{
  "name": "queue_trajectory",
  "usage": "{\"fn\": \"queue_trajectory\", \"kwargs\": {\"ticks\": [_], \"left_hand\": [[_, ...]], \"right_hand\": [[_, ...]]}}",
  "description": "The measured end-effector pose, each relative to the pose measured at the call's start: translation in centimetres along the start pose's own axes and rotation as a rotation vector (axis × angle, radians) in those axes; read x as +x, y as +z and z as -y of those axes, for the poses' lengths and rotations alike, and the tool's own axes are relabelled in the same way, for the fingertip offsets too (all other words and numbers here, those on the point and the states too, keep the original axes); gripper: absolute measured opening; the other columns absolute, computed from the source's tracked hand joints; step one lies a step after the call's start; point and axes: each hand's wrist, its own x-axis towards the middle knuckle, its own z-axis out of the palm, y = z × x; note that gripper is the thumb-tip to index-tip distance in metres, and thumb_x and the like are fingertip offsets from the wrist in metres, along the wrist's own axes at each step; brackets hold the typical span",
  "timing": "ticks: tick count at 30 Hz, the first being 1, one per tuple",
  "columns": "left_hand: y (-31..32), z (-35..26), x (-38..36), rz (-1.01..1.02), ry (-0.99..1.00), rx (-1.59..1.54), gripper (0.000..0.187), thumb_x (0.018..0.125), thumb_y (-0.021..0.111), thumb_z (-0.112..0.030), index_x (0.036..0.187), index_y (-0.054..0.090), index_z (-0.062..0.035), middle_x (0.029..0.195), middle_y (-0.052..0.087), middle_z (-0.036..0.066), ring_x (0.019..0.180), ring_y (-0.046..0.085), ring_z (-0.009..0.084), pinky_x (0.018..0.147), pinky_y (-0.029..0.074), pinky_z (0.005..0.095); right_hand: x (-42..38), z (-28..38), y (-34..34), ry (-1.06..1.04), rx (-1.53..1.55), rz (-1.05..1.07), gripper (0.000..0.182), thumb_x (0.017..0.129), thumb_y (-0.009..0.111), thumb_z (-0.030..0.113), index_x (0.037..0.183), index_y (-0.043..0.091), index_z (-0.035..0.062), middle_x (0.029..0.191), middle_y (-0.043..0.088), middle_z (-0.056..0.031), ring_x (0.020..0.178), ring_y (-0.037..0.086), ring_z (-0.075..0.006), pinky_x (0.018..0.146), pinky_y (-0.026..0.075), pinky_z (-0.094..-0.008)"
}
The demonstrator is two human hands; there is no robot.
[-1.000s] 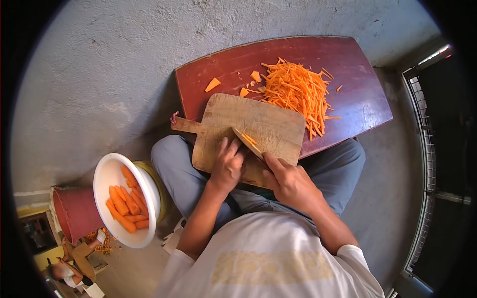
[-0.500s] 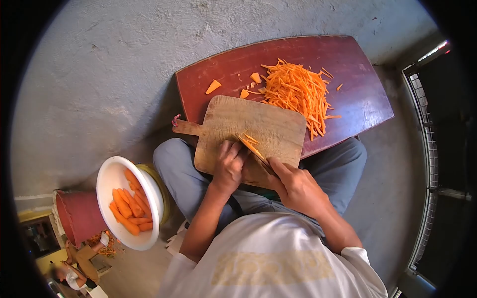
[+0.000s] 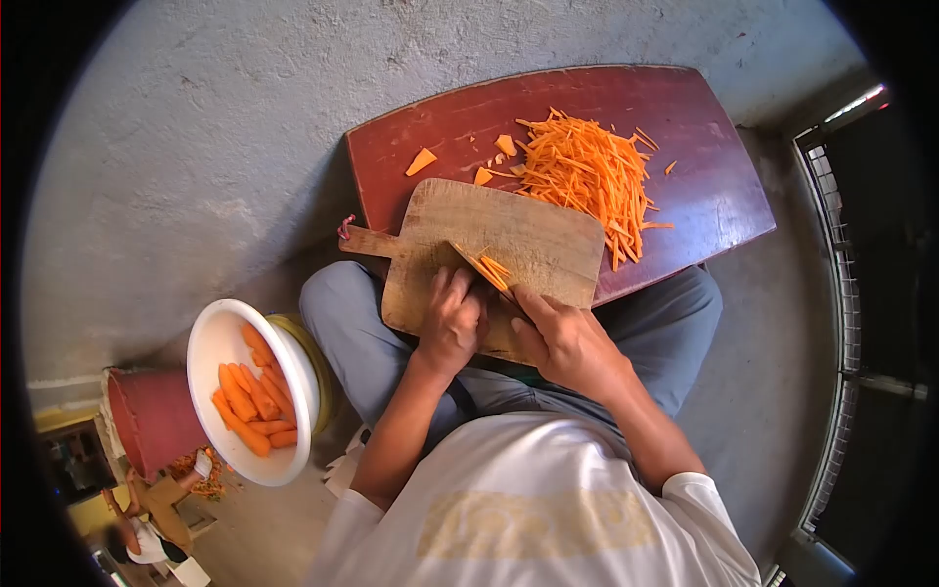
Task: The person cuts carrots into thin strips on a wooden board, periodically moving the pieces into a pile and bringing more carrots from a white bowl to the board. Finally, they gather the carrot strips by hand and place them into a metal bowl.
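A wooden cutting board [image 3: 558, 235] lies across my lap and overlaps the near edge of a red tabletop [image 3: 675, 147]. My right hand [image 3: 577, 347] is wrapped round the handle of a knife [image 3: 469, 258], whose blade slants over the board's middle. Fresh carrot strips [image 3: 495, 268] lie along the blade's right side. Close on the blade's left, my left hand [image 3: 453, 318] presses down with curled fingers; what is under them is hidden. Beyond the board, a heap of carrot strips [image 3: 587, 176] rests on the tabletop, with a few flat carrot offcuts [image 3: 422, 161] to its left.
On my left, a white basin [image 3: 201, 377] holds several whole carrots [image 3: 256, 401]. Behind it stands a red bucket [image 3: 152, 421]. Orange scraps [image 3: 201, 474] lie on the floor near another person [image 3: 161, 519]. A rough wall [image 3: 225, 127] rises behind the table.
The knife has moved forward and slightly left over the board, with my right hand following. More of the cut strips show beside the blade. My left hand has shifted slightly forward.
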Motion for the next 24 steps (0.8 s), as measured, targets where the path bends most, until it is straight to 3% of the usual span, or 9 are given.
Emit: {"fn": "queue_trajectory", "kwargs": {"ticks": [11,14,17,24], "left_hand": [[-0.5,-0.1,0.2,-0.020,0.023,-0.024,0.033,0.083,0.070,0.002,0.115,0.078,0.0046,0.119,0.067,0.025,0.104,0.063,0.0497,0.101,0.056,0.0596],[-0.3,0.1,0.0,-0.029,-0.004,-0.051,0.033,0.081,0.071,0.003,0.113,0.078,0.0041,0.115,0.066,0.024,0.102,0.064,0.0500,0.100,0.055,0.0597],[-0.1,-0.2,0.1,-0.019,-0.012,-0.038,0.034,0.080,0.071,0.004,0.114,0.078,0.0038,0.112,0.065,0.024,0.101,0.063,0.0503,0.098,0.055,0.0594],[-0.6,-0.5,0.4,-0.050,-0.020,-0.059,0.032,0.082,0.068,0.007,0.112,0.078,0.0039,0.111,0.066,0.022,0.103,0.064,0.0481,0.097,0.056,0.0565]], "right_hand": [[0.1,-0.3,0.2,-0.022,0.014,-0.004,0.045,0.108,0.072,0.013,0.147,0.062,-0.0057,0.111,0.076,-0.0342,0.099,0.076,-0.0537,0.085,0.061,-0.0552],[-1.2,0.0,0.1,-0.101,-0.003,-0.097,0.030,0.108,0.070,0.012,0.133,0.060,-0.0019,0.095,0.074,-0.0314,0.089,0.074,-0.0542,0.075,0.058,-0.0602],[0.1,-0.3,0.0,-0.012,0.003,0.009,0.043,0.108,0.071,0.012,0.147,0.063,-0.0041,0.110,0.076,-0.0337,0.099,0.074,-0.0544,0.084,0.061,-0.0561],[-1.0,-0.1,0.0,-0.023,0.037,-0.039,0.042,0.107,0.072,0.011,0.146,0.064,-0.0045,0.110,0.076,-0.0339,0.101,0.075,-0.0542,0.085,0.060,-0.0554]]}}
